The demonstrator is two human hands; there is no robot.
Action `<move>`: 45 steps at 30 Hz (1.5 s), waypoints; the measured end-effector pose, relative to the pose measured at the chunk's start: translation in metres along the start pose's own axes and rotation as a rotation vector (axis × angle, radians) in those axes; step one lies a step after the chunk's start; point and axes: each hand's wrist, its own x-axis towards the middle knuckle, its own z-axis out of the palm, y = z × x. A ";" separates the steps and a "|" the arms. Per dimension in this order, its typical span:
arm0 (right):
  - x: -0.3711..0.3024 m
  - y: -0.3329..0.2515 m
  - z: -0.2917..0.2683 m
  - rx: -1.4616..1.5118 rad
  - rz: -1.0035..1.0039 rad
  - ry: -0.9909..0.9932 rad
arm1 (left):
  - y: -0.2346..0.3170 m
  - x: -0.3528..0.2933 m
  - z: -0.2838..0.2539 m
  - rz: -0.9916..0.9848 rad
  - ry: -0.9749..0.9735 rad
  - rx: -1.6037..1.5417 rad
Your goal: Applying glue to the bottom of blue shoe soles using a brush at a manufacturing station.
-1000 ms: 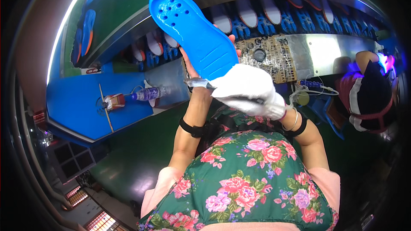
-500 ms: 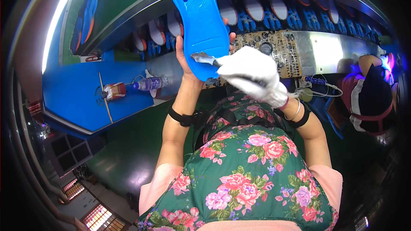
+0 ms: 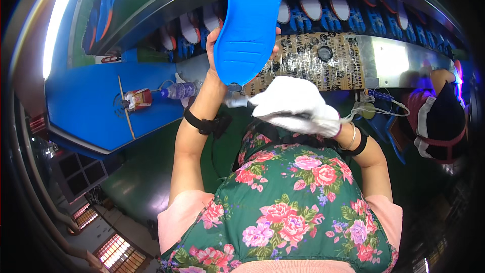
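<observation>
In my left hand (image 3: pixel 212 50) is a long blue shoe sole (image 3: pixel 248 35), held from beneath with its inner side up. My thumb shows at the left rim and fingertips at the right rim; the rest of the hand is hidden. Round holes cross its far part and raised lines its heel part. Wearing a white knitted glove, my right hand (image 3: pixel 298 102) is closed on a brush. The brush head (image 3: pixel 236 100), smeared by motion, is just below the sole's heel end, by my left wrist. I cannot tell whether it touches the sole.
Rows of shoe parts (image 3: pixel 190 29) sit on a rack beyond the ledge. Shiny tape and printed cardboard cover part of the ledge (image 3: pixel 303 71). To the left, a plastic bottle (image 3: pixel 179 91) lies by a blue tabletop (image 3: pixel 96 116). A co-worker (image 3: pixel 437 126) is at the right.
The sole has moved right and up in view. My right hand has moved down, drawing the brush off the sole's heel area to below its end.
</observation>
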 end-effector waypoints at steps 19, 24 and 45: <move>0.014 0.012 0.016 -0.288 -0.089 -0.030 | 0.043 -0.017 -0.031 -0.210 -0.041 -0.330; 0.026 0.009 0.025 -0.043 0.036 0.190 | 0.042 -0.014 -0.020 -0.162 0.034 0.096; 0.049 0.011 -0.003 0.112 0.281 0.367 | 0.052 -0.078 -0.003 0.179 -0.056 -0.070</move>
